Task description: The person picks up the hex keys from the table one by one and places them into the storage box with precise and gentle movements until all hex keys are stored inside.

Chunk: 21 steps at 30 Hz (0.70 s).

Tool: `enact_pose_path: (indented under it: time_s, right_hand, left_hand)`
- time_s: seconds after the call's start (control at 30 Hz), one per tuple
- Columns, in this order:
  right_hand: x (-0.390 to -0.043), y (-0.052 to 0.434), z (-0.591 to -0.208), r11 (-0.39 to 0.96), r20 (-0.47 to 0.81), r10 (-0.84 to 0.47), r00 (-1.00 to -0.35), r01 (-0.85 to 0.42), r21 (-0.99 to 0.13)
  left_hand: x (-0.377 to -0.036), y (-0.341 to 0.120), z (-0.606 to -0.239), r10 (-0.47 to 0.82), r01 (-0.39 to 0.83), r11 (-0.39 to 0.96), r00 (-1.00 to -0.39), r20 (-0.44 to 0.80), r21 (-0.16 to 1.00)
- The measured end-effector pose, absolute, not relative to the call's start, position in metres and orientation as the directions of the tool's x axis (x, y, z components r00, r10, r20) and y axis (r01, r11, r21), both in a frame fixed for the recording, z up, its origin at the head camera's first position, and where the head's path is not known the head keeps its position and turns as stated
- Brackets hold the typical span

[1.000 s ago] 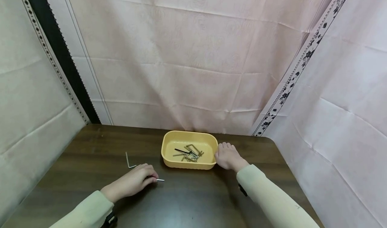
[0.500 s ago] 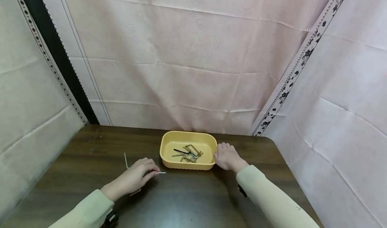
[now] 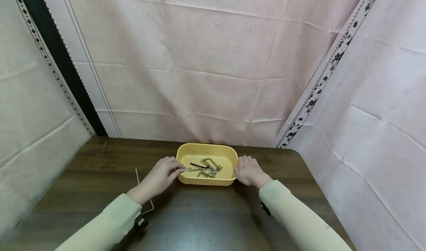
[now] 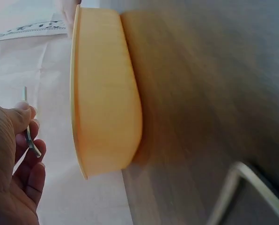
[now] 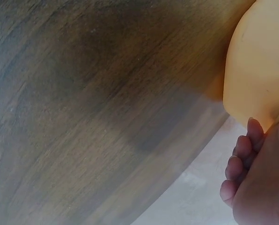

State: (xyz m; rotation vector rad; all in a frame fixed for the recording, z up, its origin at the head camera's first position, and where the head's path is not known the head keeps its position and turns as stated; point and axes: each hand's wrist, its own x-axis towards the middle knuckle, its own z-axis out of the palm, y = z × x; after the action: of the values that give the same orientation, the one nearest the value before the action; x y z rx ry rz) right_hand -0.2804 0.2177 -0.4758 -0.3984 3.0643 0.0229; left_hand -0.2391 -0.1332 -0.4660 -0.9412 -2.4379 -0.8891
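Note:
My left hand [image 3: 162, 175] is at the left end of a yellow plastic tray [image 3: 213, 182], thumb and fingers pinching a small silver hex key [image 4: 28, 136]. In the head view one end of this key shows over the tray's left rim. My right hand [image 3: 249, 171] holds the tray's right end, fingers outside the wall [image 5: 256, 61]; its thumb is mostly hidden. A loose pile of several L-shaped hex keys [image 3: 209, 169], brassy and silver with one black, lies inside the tray.
Another hex key [image 3: 137, 175] lies on the dark wooden table [image 3: 199, 217] left of my left hand. A bent one [image 3: 151, 205] lies beside my left wrist, partly covered by it. Pale cloth [image 3: 213, 66] hangs behind the table and at both sides.
My left hand has moved forward and right from the table to the tray's left rim, carrying the hex key. The bent key near my wrist has come into view. My right hand stays put.

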Motion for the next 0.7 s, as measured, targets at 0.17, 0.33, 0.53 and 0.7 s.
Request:
enact_pose_path:
  time_s: [0.17,0.33,0.53,0.7]
  right_hand:
    - [-0.281,0.217,-0.472,0.963,-0.056,-0.268,-0.962,-0.269,0.022]
    - [-0.282,0.219,-0.474,0.955,-0.035,-0.295,-0.955,-0.296,0.031]
    - [-0.280,0.217,-0.469,0.957,-0.061,-0.283,-0.957,-0.286,0.048]
    - [-0.282,0.217,-0.472,0.959,-0.066,-0.280,-0.958,-0.282,0.026]
  left_hand:
    - [-0.252,-0.118,-0.462,0.448,0.664,0.595,-0.742,0.498,0.453]
    - [-0.266,-0.108,-0.461,0.467,0.643,0.620,-0.763,0.447,0.449]
    - [-0.285,-0.097,-0.466,0.495,0.637,0.660,-0.768,0.407,0.399]
    - [-0.296,-0.092,-0.473,0.504,0.627,0.681,-0.777,0.378,0.378]
